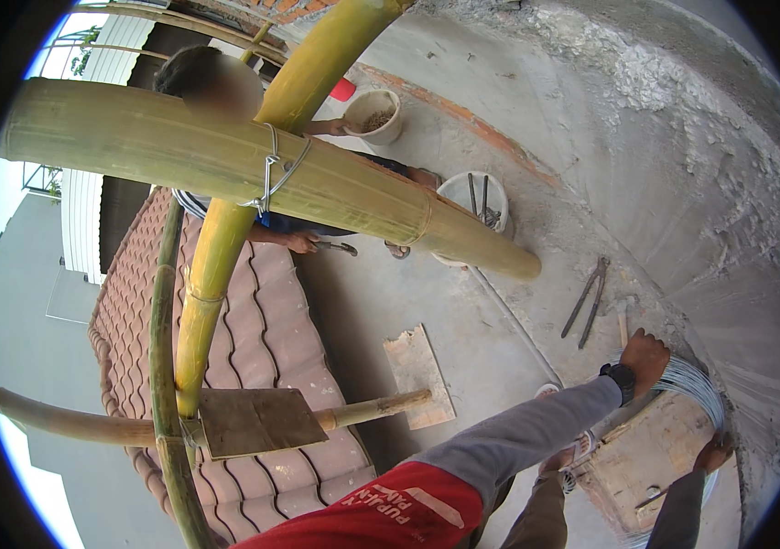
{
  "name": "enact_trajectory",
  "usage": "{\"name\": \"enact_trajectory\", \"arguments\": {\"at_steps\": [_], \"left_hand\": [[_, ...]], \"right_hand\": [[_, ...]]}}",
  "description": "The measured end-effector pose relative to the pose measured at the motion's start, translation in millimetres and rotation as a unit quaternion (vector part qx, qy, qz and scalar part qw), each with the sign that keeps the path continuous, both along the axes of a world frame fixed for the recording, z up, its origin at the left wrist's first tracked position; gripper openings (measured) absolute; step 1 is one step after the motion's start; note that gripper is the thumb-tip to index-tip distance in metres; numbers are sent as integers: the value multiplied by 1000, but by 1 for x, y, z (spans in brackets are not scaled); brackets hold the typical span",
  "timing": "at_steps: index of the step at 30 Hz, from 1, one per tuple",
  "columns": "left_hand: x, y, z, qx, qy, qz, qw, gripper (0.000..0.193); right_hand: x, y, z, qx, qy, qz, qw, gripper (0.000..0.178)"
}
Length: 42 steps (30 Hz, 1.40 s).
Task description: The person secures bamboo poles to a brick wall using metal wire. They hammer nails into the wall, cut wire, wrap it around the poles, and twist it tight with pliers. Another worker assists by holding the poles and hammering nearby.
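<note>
A coil of thin grey-blue wire [697, 384] lies at the lower right, partly over a worn wooden board [660, 444]. My left hand [646, 360], with a black watch at the wrist, is closed at the coil's upper-left side. Lower down, my right hand [713, 452] has its fingers round the coil's right side. Just beyond my left hand lie a hammer [623, 318] and long-handled cutters [587, 300]. A round-headed metal piece [653, 491] rests on the board.
Thick bamboo poles [344, 188] cross at upper left, tied with wire. Behind them a co-worker's hand [301, 242] holds a tool; their other hand touches a bucket [376, 117]. A tool bucket [491, 197] stands near the pole's end. Roof tiles [266, 339] fill the left.
</note>
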State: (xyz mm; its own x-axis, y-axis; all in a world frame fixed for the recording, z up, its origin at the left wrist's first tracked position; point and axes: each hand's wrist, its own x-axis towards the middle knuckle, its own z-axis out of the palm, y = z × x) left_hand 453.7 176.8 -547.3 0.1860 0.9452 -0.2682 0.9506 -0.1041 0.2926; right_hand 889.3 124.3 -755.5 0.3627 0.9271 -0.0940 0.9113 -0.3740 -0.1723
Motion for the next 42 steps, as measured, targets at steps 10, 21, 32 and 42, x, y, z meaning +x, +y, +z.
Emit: {"name": "enact_trajectory", "arguments": {"at_steps": [10, 21, 32, 42], "left_hand": [[-188, -54, 112, 116, -19, 151, 982, 13], [-361, -382, 253, -146, 197, 515, 821, 24], [-232, -427, 243, -93, -66, 555, 824, 28], [-274, -463, 250, 72, -136, 632, 759, 26]], "right_hand": [[0, 11, 0, -3, 18, -54, 998, 41], [-28, 25, 36, -33, 11, -64, 997, 45], [-254, -146, 264, -330, 465, 102, 815, 49], [-255, -100, 616, -377, 857, 30, 350, 35]]}}
